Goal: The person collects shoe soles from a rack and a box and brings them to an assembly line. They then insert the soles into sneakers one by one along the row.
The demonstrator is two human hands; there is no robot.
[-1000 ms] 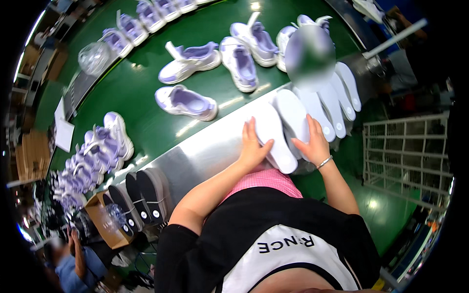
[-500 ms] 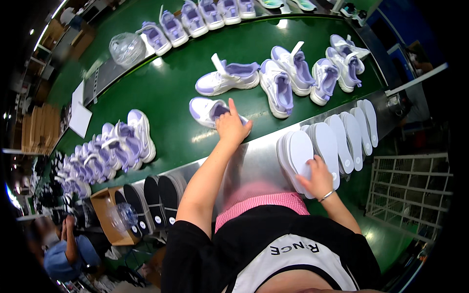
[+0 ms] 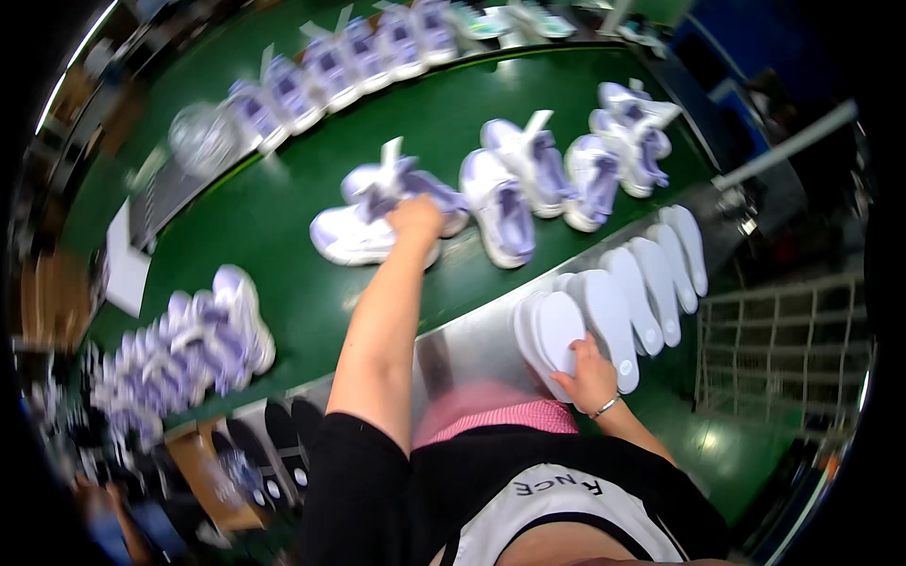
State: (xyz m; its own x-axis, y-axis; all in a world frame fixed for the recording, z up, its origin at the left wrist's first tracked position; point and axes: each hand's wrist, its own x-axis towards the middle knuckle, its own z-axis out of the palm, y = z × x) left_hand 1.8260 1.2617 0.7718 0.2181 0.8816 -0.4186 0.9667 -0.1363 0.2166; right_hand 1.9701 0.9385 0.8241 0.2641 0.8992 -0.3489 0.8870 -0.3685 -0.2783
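Note:
My left hand (image 3: 415, 219) reaches over the green table to a pair of white and lilac sneakers lying side by side. It lies at the opening of the nearer sneaker (image 3: 354, 238), against the farther sneaker (image 3: 363, 181) with its raised tongue. Its fingertips are hidden and blurred, so their grip cannot be told. Nearer to me, my right hand (image 3: 595, 379) closes thumb and fingers on the edge of a white insole (image 3: 557, 325) atop a stack on the metal ledge (image 3: 467, 347). A bracelet circles that wrist.
More insole stacks (image 3: 604, 307) line the ledge to the right. Several loose sneakers (image 3: 500, 209) stand beyond them. A packed row of sneakers (image 3: 189, 354) fills the left, above a cardboard box (image 3: 203, 476) and black insoles (image 3: 278, 424). Another sneaker row (image 3: 330, 71) runs along the far side.
The whole view has shifted and blurred. My left hand has moved farther in, from the near sneaker's heel to between the two sneakers. My right hand has closed on the insole's edge.

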